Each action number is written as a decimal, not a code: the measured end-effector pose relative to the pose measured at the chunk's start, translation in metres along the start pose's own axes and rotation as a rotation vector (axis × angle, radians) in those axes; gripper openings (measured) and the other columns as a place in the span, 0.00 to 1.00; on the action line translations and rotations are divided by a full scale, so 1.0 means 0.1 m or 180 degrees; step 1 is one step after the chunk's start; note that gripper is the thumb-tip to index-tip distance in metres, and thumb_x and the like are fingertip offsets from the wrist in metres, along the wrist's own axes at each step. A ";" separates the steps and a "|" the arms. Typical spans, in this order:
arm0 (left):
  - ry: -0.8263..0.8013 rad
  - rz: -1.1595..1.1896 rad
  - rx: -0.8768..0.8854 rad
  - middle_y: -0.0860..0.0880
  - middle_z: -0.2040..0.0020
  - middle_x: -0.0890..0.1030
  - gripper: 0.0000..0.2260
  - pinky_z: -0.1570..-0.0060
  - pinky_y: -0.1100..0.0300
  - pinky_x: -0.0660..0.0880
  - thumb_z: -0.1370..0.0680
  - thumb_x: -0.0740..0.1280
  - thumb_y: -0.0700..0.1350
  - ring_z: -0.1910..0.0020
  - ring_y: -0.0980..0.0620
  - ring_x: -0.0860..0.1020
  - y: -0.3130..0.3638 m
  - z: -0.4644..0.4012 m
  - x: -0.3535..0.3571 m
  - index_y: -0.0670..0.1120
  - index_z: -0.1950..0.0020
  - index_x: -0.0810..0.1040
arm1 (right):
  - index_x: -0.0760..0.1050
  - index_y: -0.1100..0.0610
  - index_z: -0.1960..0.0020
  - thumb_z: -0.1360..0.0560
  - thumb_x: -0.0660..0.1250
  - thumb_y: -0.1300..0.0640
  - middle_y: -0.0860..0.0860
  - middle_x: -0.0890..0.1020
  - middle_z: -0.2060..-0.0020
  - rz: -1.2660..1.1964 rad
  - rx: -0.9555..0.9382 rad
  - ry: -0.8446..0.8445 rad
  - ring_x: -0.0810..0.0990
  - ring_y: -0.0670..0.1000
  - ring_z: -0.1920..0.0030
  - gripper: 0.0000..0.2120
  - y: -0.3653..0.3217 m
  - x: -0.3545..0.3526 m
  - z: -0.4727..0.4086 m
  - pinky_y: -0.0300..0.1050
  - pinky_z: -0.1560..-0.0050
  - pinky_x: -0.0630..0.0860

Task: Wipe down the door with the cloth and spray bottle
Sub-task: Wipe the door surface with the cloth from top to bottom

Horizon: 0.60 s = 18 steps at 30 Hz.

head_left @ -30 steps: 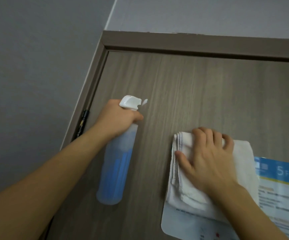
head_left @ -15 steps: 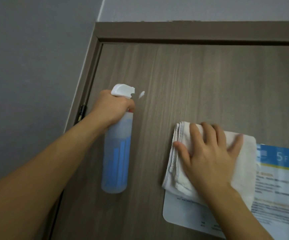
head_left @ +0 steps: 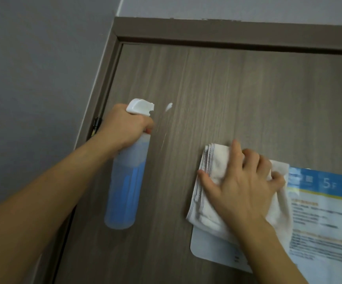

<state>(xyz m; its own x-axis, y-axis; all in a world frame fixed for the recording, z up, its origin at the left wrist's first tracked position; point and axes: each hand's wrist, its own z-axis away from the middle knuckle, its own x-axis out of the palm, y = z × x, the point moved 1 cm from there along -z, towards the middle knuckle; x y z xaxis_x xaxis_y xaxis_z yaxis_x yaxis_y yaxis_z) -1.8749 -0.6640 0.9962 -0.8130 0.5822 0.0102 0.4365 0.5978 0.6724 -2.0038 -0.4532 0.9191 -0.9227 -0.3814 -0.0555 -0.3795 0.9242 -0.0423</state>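
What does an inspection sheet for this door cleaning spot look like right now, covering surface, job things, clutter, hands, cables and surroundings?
Surface: wood-grain door, white foam blob on it with a faint wet streak below.
Job's things: spray bottle with blue liquid; folded white cloth against the door.
Clutter: blue and white notice on the door, partly under the cloth.
Hands: left hand grips the bottle's neck; right hand presses the cloth.
Cables: nothing seen.
Surroundings: door frame, hinge, grey wall.
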 end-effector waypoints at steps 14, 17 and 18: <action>-0.0285 0.0280 0.0117 0.38 0.62 0.83 0.17 0.62 0.46 0.77 0.41 0.73 0.46 0.63 0.41 0.80 -0.14 -0.07 -0.17 0.36 0.59 0.79 | 0.70 0.59 0.46 0.29 0.59 0.27 0.59 0.71 0.50 0.0025 -0.0377 0.0098 0.69 0.60 0.50 0.34 -0.34 0.01 -0.56 0.61 0.45 0.66; -0.0286 0.0286 0.0146 0.34 0.57 0.83 0.18 0.59 0.40 0.80 0.42 0.72 0.47 0.62 0.42 0.80 -0.22 -0.10 -0.27 0.36 0.60 0.79 | 0.68 0.58 0.43 0.29 0.58 0.26 0.59 0.70 0.45 0.0040 -0.0500 0.0050 0.68 0.60 0.45 0.36 -0.59 0.03 -1.02 0.61 0.43 0.64; -0.0310 0.0298 0.0150 0.33 0.57 0.82 0.18 0.59 0.42 0.79 0.42 0.72 0.47 0.62 0.43 0.80 -0.25 -0.11 -0.31 0.36 0.60 0.78 | 0.68 0.58 0.42 0.29 0.57 0.25 0.59 0.70 0.44 0.0035 -0.0522 0.0094 0.68 0.61 0.44 0.37 -0.68 0.04 -1.19 0.61 0.43 0.64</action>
<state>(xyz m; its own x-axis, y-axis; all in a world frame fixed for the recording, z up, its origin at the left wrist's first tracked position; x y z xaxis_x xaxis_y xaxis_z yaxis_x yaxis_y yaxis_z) -1.8643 -0.7029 0.9874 -0.7277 0.6859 -0.0022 0.5282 0.5624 0.6362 -1.9893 -0.5153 1.0400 -0.9276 -0.3727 -0.0255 -0.3729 0.9199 0.1217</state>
